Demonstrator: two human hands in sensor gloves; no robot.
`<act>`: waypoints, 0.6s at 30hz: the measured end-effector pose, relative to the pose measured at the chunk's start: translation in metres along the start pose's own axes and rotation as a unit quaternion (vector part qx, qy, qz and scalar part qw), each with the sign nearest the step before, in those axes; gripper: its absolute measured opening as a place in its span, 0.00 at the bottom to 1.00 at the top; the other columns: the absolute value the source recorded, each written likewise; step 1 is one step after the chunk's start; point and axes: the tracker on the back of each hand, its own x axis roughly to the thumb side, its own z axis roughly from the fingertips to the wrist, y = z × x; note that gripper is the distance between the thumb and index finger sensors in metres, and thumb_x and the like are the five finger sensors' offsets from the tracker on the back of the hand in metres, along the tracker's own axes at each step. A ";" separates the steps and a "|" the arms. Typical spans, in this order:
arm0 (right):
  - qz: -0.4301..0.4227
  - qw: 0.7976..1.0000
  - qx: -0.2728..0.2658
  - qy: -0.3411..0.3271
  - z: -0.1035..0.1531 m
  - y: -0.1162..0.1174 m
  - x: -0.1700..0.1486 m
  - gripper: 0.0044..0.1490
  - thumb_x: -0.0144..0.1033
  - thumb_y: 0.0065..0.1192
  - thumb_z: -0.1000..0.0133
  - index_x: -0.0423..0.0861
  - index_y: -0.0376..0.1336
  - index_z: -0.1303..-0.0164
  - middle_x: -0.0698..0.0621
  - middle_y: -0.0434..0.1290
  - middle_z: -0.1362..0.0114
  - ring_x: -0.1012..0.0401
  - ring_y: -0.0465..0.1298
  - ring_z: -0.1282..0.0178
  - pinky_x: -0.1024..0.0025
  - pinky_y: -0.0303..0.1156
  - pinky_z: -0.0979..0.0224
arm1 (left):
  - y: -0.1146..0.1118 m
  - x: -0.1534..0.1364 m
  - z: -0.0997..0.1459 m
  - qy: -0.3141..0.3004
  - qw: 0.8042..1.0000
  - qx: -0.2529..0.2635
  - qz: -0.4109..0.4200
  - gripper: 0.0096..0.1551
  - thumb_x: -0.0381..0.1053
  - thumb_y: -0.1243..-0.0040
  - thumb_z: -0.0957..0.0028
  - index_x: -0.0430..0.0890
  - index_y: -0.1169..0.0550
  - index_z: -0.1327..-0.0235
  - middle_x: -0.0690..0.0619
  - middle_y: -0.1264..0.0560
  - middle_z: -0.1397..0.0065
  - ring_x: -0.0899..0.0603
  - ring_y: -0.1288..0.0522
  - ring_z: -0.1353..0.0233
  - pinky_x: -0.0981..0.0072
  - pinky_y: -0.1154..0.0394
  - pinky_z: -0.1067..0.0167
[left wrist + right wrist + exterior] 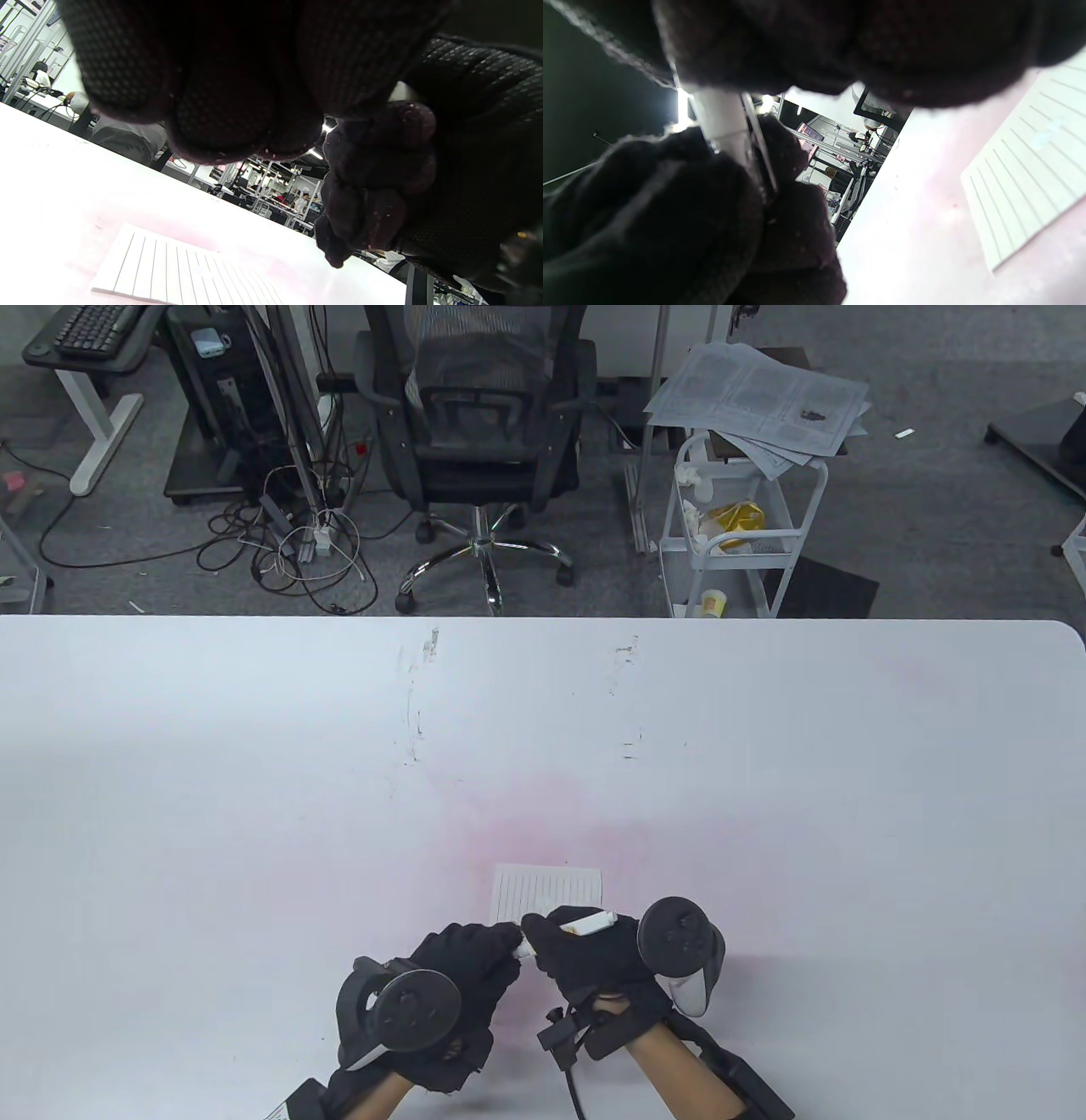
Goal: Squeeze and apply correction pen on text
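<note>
A small lined paper (549, 892) lies flat on the white table (254, 780) near the front middle. It also shows in the left wrist view (178, 271) and the right wrist view (1031, 169). My right hand (585, 952) grips a white correction pen (585, 922), just in front of the paper, its tip end pointing left. My left hand (471, 963) is closed on the pen's left end (526, 952). In the right wrist view the white pen body (725, 123) runs between dark gloved fingers (780, 156). Text on the paper is too small to read.
The table has scuff marks (416, 704) and a pink stain (543, 823) around the paper. Beyond the far edge stand an office chair (484, 432) and a white cart (738, 526) with papers on top.
</note>
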 end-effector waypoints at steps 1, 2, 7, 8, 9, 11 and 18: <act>0.010 1.000 0.000 -0.001 0.001 0.001 0.000 0.24 0.57 0.67 0.53 0.45 0.76 0.82 0.50 0.79 0.71 0.53 0.81 0.77 0.48 0.77 0.58 | -0.001 -0.001 0.000 -0.002 1.000 -0.003 -0.003 0.23 0.48 0.27 0.66 0.45 0.13 0.56 0.47 0.10 0.60 0.44 0.10 0.62 0.55 0.13 0.57; 0.016 1.000 -0.001 -0.001 0.002 0.001 0.000 0.24 0.57 0.67 0.53 0.45 0.76 0.82 0.50 0.79 0.71 0.53 0.81 0.77 0.48 0.77 0.58 | -0.001 -0.002 -0.001 -0.005 1.000 -0.008 -0.007 0.23 0.48 0.27 0.66 0.45 0.13 0.56 0.47 0.10 0.60 0.45 0.10 0.62 0.55 0.13 0.57; 0.061 0.998 -0.010 -0.005 0.003 -0.001 0.003 0.27 0.63 0.63 0.53 0.48 0.77 0.78 0.53 0.80 0.68 0.55 0.83 0.74 0.50 0.78 0.57 | 0.000 -0.006 -0.002 -0.003 1.000 -0.009 -0.029 0.24 0.51 0.27 0.64 0.48 0.15 0.54 0.50 0.10 0.58 0.47 0.10 0.60 0.57 0.13 0.55; 0.057 0.998 -0.006 -0.001 0.001 -0.002 0.002 0.28 0.64 0.63 0.53 0.48 0.78 0.76 0.52 0.81 0.67 0.54 0.84 0.73 0.50 0.78 0.56 | 0.001 -0.007 -0.003 -0.001 1.000 -0.006 -0.027 0.24 0.51 0.27 0.65 0.48 0.15 0.53 0.50 0.10 0.58 0.47 0.10 0.60 0.57 0.13 0.55; 0.056 0.998 -0.001 0.006 0.000 -0.003 0.001 0.30 0.65 0.62 0.53 0.48 0.78 0.75 0.52 0.81 0.66 0.54 0.84 0.72 0.49 0.78 0.56 | 0.002 -0.008 -0.004 0.002 1.000 -0.007 -0.027 0.24 0.52 0.27 0.64 0.48 0.15 0.53 0.51 0.10 0.58 0.47 0.10 0.60 0.57 0.13 0.55; 0.059 0.998 0.018 0.019 -0.002 -0.006 -0.001 0.33 0.67 0.60 0.53 0.47 0.77 0.69 0.51 0.81 0.61 0.52 0.85 0.68 0.49 0.77 0.54 | 0.003 -0.011 -0.005 0.010 0.999 -0.007 -0.036 0.24 0.52 0.27 0.64 0.48 0.15 0.53 0.51 0.10 0.58 0.47 0.10 0.59 0.58 0.13 0.55; 0.123 0.992 0.013 0.029 -0.012 -0.047 0.006 0.42 0.68 0.57 0.52 0.44 0.72 0.46 0.46 0.76 0.43 0.42 0.81 0.48 0.42 0.71 0.42 | 0.017 -0.043 -0.008 0.079 0.995 -0.027 -0.053 0.24 0.53 0.27 0.64 0.48 0.15 0.53 0.51 0.10 0.58 0.47 0.10 0.60 0.58 0.13 0.55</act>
